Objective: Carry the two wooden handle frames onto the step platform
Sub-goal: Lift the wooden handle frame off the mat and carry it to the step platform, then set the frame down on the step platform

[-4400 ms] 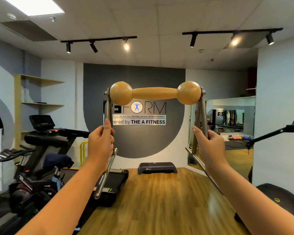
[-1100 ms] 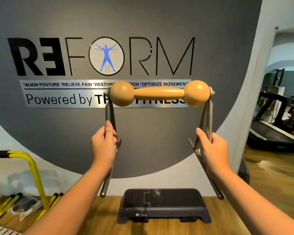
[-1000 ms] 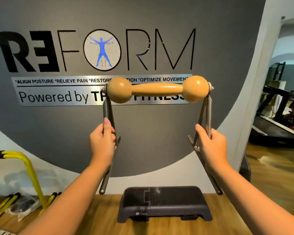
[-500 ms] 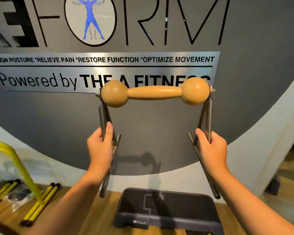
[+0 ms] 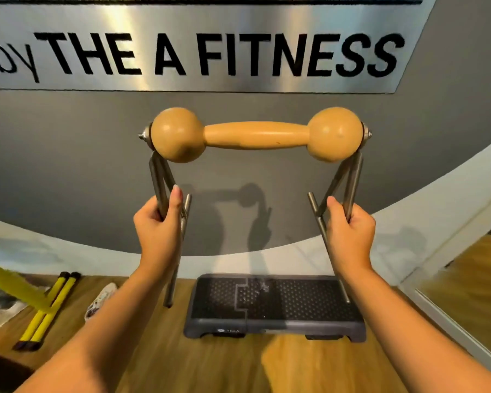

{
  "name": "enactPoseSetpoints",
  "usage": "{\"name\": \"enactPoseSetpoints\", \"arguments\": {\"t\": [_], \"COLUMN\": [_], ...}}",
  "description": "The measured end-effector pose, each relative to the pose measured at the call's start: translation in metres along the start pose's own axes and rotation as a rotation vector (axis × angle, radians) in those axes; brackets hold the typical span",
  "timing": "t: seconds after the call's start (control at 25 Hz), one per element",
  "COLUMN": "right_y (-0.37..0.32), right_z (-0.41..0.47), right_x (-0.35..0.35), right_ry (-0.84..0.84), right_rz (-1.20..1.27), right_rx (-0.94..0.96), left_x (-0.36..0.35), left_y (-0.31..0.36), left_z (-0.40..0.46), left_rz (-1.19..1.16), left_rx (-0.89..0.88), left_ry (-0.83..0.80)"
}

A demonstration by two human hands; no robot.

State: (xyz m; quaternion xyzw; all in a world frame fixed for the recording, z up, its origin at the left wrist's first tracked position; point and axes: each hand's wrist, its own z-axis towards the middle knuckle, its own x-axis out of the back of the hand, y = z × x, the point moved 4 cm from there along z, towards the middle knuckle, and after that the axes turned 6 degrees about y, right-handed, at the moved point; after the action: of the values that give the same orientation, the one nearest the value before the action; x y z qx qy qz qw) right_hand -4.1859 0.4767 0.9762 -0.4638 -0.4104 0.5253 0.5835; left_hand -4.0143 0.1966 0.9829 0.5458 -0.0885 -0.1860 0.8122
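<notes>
Closer now than half a second ago, the step platform (image 5: 274, 303) has grown in view and sits on the wood floor (image 5: 210, 364) almost directly under the raised frame (image 5: 257, 136), while the wall sign (image 5: 199, 49) fills the top of the picture. Only one frame can be made out; whether a second is stacked behind it cannot be told. Its wooden bar runs left to right, parallel to the platform's long side, with the metal legs splaying down from each ball end. The left hand (image 5: 156, 222) wraps around the left legs, thumb up along the tube; the right hand (image 5: 349, 225) grips the right legs the same way. Both hold just below the bar, equally near the platform. The leg tips hang above the platform: the right one over its right end, the left one just beyond its left edge. Lowering it squarely looks like the next call.
</notes>
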Motion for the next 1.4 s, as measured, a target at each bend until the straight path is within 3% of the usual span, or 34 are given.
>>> {"name": "enactPoseSetpoints", "arguments": {"t": [0.16,0.4,0.88,1.24,1.4], "right_y": [0.047,0.133,0.418,0.593,0.657], "right_z": [0.023,0.053,0.074,0.056,0.037], "right_x": [-0.041,-0.085,-0.132,-0.153,-0.162], "right_ry": [-0.072,-0.333,-0.129,-0.147,-0.164], "right_rz": [-0.033,-0.044,0.022,0.006,-0.003], "right_rx": [-0.119,-0.275,-0.445,-0.477,-0.479], "left_x": [-0.018,-0.047,-0.094,-0.095,-0.084], "left_y": [-0.071,-0.192,-0.471,-0.629,-0.692], "left_z": [0.038,0.055,0.020,-0.032,-0.051], "left_rz": [0.011,-0.004,0.143,0.192,0.178], "left_rx": [0.083,0.230,0.365,0.494,0.550], "left_ry": [-0.062,-0.093,-0.145,-0.230,-0.148]}}
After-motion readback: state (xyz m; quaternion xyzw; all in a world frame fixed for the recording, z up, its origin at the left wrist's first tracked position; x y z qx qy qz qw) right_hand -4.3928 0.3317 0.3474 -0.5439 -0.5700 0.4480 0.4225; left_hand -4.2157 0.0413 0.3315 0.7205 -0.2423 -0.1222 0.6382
